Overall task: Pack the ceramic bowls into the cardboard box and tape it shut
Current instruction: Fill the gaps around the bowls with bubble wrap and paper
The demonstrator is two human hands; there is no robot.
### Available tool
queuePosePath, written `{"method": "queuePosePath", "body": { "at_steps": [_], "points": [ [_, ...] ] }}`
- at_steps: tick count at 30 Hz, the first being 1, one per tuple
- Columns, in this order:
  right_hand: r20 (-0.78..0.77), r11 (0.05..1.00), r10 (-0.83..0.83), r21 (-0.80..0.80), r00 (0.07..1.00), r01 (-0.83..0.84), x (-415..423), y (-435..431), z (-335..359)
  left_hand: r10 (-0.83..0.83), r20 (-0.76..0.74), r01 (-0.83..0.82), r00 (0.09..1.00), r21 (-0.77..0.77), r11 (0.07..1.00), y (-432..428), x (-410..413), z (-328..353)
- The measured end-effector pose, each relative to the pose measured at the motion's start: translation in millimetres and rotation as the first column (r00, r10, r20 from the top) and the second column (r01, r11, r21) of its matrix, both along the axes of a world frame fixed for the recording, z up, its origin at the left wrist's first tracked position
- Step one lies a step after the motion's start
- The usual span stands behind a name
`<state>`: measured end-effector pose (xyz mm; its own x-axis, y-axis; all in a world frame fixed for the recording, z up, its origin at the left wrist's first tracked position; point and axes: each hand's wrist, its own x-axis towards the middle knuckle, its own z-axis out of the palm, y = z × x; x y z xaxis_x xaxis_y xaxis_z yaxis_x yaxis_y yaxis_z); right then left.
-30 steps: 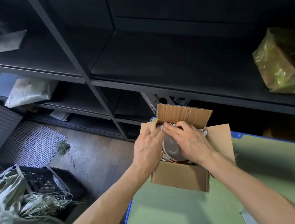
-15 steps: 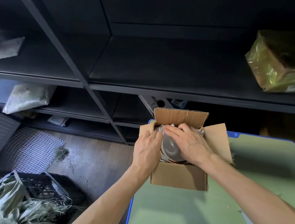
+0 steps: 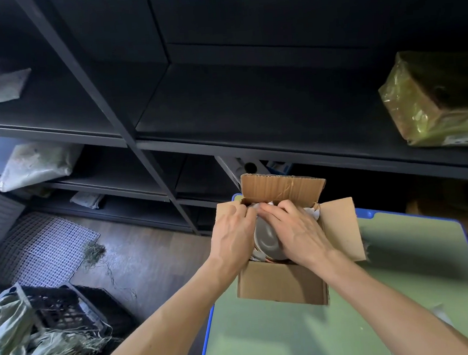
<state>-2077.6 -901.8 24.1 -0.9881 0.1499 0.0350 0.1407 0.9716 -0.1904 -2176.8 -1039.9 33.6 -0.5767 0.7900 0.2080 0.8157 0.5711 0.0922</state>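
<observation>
An open cardboard box (image 3: 282,284) stands on the far left corner of a green table (image 3: 296,337), its flaps up and out. Inside lies a grey ceramic bowl (image 3: 264,239), bottom up, with white packing paper (image 3: 312,213) around it. My left hand (image 3: 233,237) rests on the bowl's left side, fingers curled over the far rim. My right hand (image 3: 298,232) lies across the bowl's right side, fingertips meeting the left ones at the far edge. Most of the bowl is hidden under both hands.
Dark metal shelving (image 3: 221,108) stands right behind the box. A parcel in yellowish wrap (image 3: 434,102) sits on the shelf at right, pale bags (image 3: 38,164) at left. On the floor at left lie a black crate (image 3: 66,308) with sacking and a white grid mat (image 3: 42,248).
Both hands stay on the bowl in the box; their fingertips have crept a little further toward its far rim. The view has shifted slightly.
</observation>
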Motion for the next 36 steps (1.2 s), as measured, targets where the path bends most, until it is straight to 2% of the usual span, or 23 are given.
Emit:
{"method": "queuePosePath", "body": {
  "at_steps": [6,11,16,20,30,36],
  "points": [
    [0.002,1.0,-0.019,-0.009,1.0,0.019,-0.7,-0.8,2.8,0.028,0.019,-0.026,0.999,-0.078,0.997,-2.0,0.8,1.7],
    [-0.017,0.999,-0.029,0.022,0.999,0.029,9.8,1.4,7.8,0.008,0.116,-0.011,0.993,0.021,1.0,-12.2,3.6,-3.2],
    [-0.036,0.997,-0.061,0.034,0.997,0.062,18.2,4.3,11.6,0.011,0.133,-0.02,0.991,0.068,0.997,-23.2,16.3,-3.0],
    [-0.071,0.995,-0.085,0.036,0.994,0.088,26.3,9.4,15.5,-0.039,0.106,0.026,0.994,0.126,0.992,-25.3,33.3,0.8],
    [-0.137,0.992,-0.124,0.001,0.983,0.125,74.1,30.7,25.7,-0.189,0.191,0.151,0.963,0.196,0.969,-14.2,97.7,9.1],
    [-0.176,0.972,-0.236,-0.023,0.956,0.236,114.1,46.2,40.3,-0.289,0.238,0.24,0.927,0.215,0.947,10.0,123.2,14.9]
  ]
}}
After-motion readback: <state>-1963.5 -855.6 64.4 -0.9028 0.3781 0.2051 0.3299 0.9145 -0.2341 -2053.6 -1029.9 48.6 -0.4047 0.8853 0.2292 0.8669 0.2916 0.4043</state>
